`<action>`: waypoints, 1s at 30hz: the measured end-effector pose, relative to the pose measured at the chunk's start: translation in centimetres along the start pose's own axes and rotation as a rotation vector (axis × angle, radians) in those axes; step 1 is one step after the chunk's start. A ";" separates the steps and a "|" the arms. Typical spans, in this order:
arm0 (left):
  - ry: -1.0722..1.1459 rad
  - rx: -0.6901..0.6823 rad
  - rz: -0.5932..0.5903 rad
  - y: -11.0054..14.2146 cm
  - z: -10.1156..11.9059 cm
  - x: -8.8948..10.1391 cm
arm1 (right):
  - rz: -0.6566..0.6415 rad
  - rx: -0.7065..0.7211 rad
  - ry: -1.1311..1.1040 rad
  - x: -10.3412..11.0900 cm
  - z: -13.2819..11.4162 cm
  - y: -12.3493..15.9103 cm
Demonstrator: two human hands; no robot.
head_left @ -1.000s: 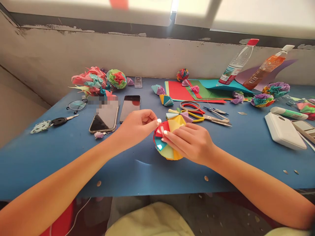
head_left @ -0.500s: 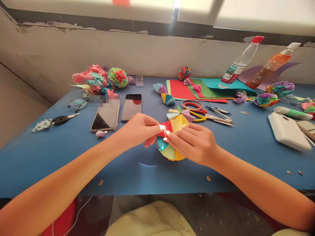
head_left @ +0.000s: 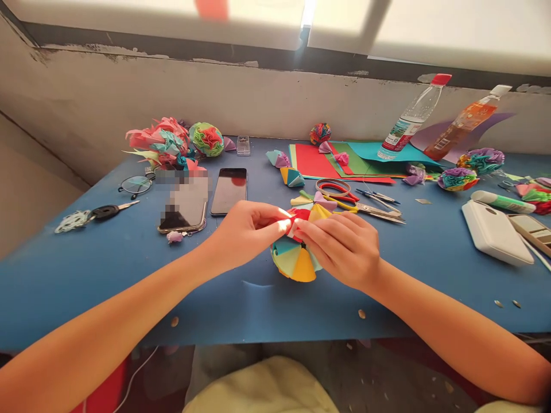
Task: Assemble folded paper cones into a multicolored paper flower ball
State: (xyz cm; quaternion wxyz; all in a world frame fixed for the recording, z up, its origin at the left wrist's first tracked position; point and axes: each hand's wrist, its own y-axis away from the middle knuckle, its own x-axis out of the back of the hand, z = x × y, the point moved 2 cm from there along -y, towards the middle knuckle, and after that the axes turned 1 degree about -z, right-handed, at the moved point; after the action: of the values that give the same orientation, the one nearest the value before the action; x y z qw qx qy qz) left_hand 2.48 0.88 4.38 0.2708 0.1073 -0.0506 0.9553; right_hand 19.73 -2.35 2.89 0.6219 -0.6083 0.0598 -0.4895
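The blue desk (head_left: 253,321) is carrying two phones (head_left: 229,192) and a key (head_left: 105,213) at left, coloured sheets (head_left: 310,163) far centre-right, scissors (head_left: 381,213) nearer, a white power bank (head_left: 495,232) at right.

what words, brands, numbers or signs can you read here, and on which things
None can be read.
Red-capped clear bottle: label print, too small and blurred.
Orange drink bottle: white barcode-like patch and faint markings, unreadable.
Green-and-white tube: any print is too small to make out.

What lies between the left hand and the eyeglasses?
In the head view, two things: a plain phone nearer the left hand, and a cased phone nearer the eyeglasses.
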 end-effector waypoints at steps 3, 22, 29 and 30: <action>0.014 0.011 0.013 0.0 0.1 0.0 | 0.007 -0.004 -0.017 0.0 0.1 0.1; 0.150 0.064 0.063 0.3 0.1 -0.5 | 0.062 0.062 0.029 0.1 -0.1 0.1; 0.081 0.065 0.040 0.7 0.2 -0.5 | 0.062 0.015 0.017 0.0 0.2 0.5; 0.072 0.066 0.044 0.7 0.2 -0.5 | 0.058 0.026 0.016 0.0 0.2 0.5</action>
State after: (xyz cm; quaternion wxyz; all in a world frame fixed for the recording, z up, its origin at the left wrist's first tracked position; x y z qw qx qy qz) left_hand 2.59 -0.03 4.42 0.2477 0.0805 -0.0115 0.9654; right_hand 20.13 -2.36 2.52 0.6432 -0.5943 0.0763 -0.4767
